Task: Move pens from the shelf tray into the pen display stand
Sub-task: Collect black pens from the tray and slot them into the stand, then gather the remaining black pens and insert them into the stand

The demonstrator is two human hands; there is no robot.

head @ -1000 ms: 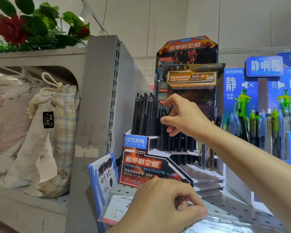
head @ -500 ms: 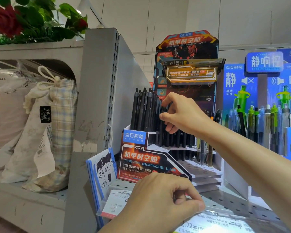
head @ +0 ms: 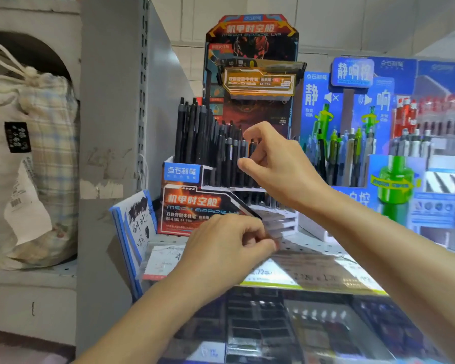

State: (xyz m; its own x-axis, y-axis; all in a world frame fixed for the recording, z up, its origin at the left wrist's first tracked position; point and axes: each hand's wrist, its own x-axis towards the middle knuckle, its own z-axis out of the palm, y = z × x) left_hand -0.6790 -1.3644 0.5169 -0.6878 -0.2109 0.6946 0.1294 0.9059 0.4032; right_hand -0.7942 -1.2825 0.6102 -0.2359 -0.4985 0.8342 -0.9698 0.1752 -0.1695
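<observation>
The orange-and-black tiered pen display stand (head: pixel 189 206) sits on the perforated shelf, its upper rows packed with upright black pens (head: pixel 208 143). My right hand (head: pixel 276 166) hovers at the right end of those rows. Its thumb and forefinger are spread apart around the top of one standing pen (head: pixel 252 147), and I see no grip on it. My left hand (head: pixel 229 245) is curled in front of the stand's base, thumb pressed to forefinger on what looks like a thin dark pen tip. Blurred trays of dark pens (head: pixel 260 327) lie on the shelf below.
A blue pen display (head: pixel 352 122) with green and grey pens stands right of the stand. A grey shelf upright (head: pixel 111 127) rises on the left, with a checked cloth bag (head: pixel 37 158) behind it. A blue-edged notepad (head: pixel 134 222) leans beside the stand. Price labels line the shelf edge (head: pixel 313 277).
My right hand's thumb and forefinger have spread apart from the pen top they pinched. My left hand stays curled and sits closer to the stand's base. The view has tilted downward.
</observation>
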